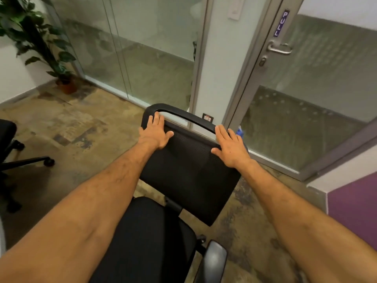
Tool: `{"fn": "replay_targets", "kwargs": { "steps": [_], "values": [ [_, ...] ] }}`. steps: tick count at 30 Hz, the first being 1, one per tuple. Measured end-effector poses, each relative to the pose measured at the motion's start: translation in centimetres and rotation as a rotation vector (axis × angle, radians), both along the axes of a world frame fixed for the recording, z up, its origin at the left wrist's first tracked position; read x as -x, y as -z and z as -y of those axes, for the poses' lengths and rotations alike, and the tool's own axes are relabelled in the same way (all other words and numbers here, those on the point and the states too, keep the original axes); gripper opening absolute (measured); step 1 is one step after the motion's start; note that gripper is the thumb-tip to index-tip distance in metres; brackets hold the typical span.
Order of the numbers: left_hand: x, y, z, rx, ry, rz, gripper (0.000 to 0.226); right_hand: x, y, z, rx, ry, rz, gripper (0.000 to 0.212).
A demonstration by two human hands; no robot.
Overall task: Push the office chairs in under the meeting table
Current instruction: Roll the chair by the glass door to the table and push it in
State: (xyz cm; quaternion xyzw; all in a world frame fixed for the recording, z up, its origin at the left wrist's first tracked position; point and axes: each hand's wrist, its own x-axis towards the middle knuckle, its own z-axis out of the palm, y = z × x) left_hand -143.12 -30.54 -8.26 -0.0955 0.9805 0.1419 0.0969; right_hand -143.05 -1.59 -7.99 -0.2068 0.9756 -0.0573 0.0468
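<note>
A black office chair (187, 176) stands right in front of me, its mesh backrest facing me and its seat (146, 242) below. My left hand (156, 133) lies on the backrest's top left corner, fingers over the top bar, thumb on the near face. At the top right corner my right hand (230, 146) holds the backrest the same way. No meeting table is in view.
A second black chair (8, 139) with its wheeled base sits at the left edge. A potted plant (67, 86) stands in the far left corner. Beyond the chair are a glass partition (132, 48) and a glass door (306, 99). A purple wall (357, 211) juts in at right.
</note>
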Motion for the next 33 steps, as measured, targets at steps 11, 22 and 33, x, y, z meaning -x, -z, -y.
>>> {"fn": "replay_targets", "kwargs": {
  "steps": [11,22,33],
  "values": [
    [-2.2,0.6,-3.9,-0.147,-0.098,-0.094,0.087,4.3,-3.7,0.7,0.013,-0.204,-0.076,0.06],
    [-5.8,0.9,-14.7,-0.564,-0.585,-0.163,0.079,15.4,-5.1,6.5,-0.216,-0.964,0.066,0.057],
    [-13.4,-1.9,-18.4,-0.43,-0.784,-0.123,0.063,14.8,-2.9,3.9,-0.323,-1.169,-0.134,0.062]
  ]
}}
